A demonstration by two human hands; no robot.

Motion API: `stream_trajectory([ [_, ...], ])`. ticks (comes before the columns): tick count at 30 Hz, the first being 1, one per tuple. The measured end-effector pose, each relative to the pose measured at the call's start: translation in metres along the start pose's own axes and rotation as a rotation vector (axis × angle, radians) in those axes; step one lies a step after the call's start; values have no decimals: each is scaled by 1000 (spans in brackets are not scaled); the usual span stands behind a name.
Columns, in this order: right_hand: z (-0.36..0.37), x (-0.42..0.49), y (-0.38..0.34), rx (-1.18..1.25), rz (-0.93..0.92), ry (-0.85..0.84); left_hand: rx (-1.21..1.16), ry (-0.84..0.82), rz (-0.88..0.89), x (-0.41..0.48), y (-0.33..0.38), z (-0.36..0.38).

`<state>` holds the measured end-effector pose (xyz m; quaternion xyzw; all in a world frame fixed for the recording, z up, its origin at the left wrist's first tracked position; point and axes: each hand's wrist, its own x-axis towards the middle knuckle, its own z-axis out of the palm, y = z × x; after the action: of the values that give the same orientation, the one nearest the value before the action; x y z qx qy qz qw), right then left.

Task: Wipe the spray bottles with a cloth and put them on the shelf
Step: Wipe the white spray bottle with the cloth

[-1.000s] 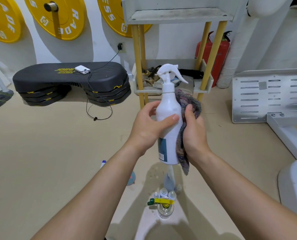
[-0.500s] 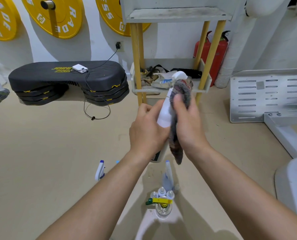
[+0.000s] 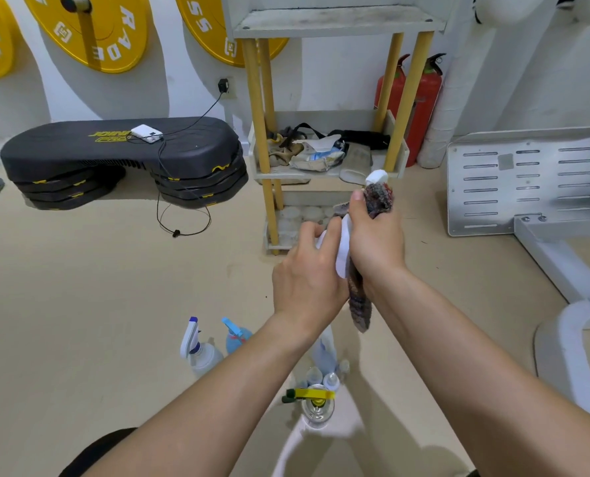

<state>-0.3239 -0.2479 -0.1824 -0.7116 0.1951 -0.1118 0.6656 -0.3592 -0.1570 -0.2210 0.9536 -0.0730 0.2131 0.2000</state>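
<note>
One bottle [image 3: 342, 247]: tipped, top toward shelf [image 3: 334, 20] (ahead)
Left hand [image 3: 307, 280]: holds its body
Right hand [image 3: 372, 235]: grips cloth [image 3: 360, 304] round top

Floor [image 3: 80, 304] bears spray bottles [image 3: 200, 356] and step platform [image 3: 114, 146].

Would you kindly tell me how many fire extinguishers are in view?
2. Both stand against the wall behind the shelf: the left fire extinguisher partly hidden by a yellow post, the right fire extinguisher beside it. No others show.
</note>
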Motion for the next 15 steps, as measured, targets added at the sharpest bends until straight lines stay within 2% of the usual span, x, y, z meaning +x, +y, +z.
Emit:
stream_trajectory([
  [4, -10, 6, 2, 219, -5, -197, -153, 20, -29, 8, -8, -3],
  [9, -23, 9, -2, 379, 85, -313, -412, -74, 17, 13, -15, -15],
  [12, -16, 2, -3, 182, 110, -281, -410, -73, 2, 14, -14, -17],
  [15, -5, -6, 1, -127, -40, -262, -301, -72, -16, 10, -12, -14],
])
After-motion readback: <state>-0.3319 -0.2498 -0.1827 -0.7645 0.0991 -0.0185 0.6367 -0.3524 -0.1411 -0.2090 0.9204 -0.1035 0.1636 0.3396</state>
